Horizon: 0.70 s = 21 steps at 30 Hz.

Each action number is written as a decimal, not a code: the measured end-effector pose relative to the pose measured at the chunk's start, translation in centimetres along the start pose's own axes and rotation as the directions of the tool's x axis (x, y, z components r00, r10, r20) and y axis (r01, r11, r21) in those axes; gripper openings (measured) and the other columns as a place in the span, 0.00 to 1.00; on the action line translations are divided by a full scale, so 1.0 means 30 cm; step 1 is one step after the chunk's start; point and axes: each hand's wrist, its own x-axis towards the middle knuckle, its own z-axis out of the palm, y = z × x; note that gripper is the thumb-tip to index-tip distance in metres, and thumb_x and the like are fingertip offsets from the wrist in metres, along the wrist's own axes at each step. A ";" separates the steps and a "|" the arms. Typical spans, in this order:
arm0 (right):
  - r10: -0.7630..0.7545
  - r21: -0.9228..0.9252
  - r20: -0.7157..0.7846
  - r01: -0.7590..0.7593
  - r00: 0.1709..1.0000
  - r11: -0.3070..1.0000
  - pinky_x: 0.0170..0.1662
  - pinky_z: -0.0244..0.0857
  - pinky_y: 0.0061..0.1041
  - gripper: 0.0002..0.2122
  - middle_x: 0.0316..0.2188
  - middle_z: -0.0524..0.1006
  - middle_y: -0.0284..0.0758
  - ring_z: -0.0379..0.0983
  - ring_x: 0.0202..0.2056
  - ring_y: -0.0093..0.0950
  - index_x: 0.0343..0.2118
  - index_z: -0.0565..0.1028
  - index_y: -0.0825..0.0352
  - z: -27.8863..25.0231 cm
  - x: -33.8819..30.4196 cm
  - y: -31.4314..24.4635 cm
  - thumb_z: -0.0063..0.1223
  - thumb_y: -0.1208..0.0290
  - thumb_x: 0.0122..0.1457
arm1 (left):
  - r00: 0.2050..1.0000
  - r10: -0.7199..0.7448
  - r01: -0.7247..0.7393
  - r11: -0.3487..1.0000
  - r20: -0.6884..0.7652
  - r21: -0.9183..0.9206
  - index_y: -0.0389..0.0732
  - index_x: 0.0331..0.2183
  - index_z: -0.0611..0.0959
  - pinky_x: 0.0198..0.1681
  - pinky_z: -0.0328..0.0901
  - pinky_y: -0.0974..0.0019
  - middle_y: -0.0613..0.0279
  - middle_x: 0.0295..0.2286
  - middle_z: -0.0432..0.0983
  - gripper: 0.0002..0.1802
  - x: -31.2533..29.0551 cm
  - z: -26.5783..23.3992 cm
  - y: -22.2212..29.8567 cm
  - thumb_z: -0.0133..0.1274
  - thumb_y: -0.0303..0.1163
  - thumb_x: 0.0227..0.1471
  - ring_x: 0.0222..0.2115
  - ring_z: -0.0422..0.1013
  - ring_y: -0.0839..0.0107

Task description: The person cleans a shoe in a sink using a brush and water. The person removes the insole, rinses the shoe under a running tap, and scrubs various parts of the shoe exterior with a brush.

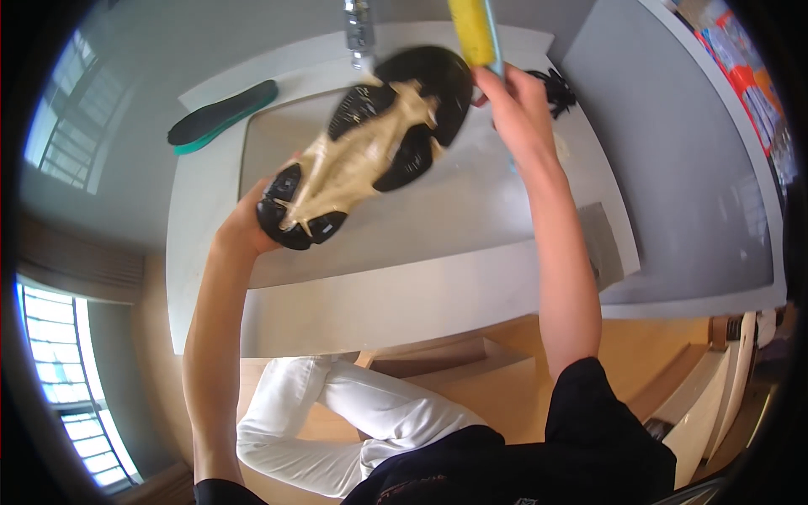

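My left hand [244,219] is closed around the heel end of a shoe [358,156]. Its sole faces me, with black tread pads on a glossy gold middle, and the toe points up and right. In my right hand [523,109] is a brush [473,32] with a yellow, bristle-like block and a light-blue back and handle. It is blurred and partly cut off by the top edge. The brush is just right of the shoe's toe; whether they touch I cannot tell. Both are over a pale sink [438,286].
A chrome faucet [359,34] stands behind the shoe. On the sink's left ledge lies a black and green insole [221,116]. Black laces [557,91] lie at the right back rim. Grey panels flank the sink, and colourful packages [741,76] sit at far right.
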 end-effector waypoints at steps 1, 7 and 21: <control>-0.004 0.140 0.092 -0.009 0.996 0.990 0.31 0.64 0.23 0.17 0.30 0.81 0.31 0.74 0.29 0.20 0.37 0.81 0.68 0.019 0.000 0.007 0.55 0.56 0.61 | 0.994 0.057 -0.053 0.998 -0.089 0.041 0.34 0.56 0.75 0.56 0.72 0.53 0.49 0.50 0.78 0.23 -0.017 -0.014 -0.007 0.43 0.39 0.68 0.49 0.76 0.57; -0.133 0.537 0.187 0.012 0.973 0.843 0.22 0.50 0.17 0.12 0.39 0.80 0.31 0.72 0.32 0.18 0.43 0.78 0.68 0.010 -0.023 -0.017 0.51 0.64 0.66 | 0.990 -0.102 0.098 0.994 -0.101 -0.044 0.35 0.62 0.67 0.56 0.68 0.34 0.38 0.57 0.69 0.29 0.025 0.021 0.012 0.29 0.43 0.71 0.52 0.72 0.41; -0.115 0.386 0.137 0.054 0.984 0.921 0.22 0.48 0.17 0.10 0.27 0.83 0.34 0.62 0.24 0.13 0.29 0.78 0.67 0.027 0.013 0.041 0.55 0.65 0.63 | 0.974 -0.041 0.021 0.996 0.221 0.092 0.37 0.65 0.63 0.39 0.79 0.47 0.17 0.53 0.63 0.40 -0.030 -0.104 0.105 0.31 0.59 0.66 0.41 0.77 0.38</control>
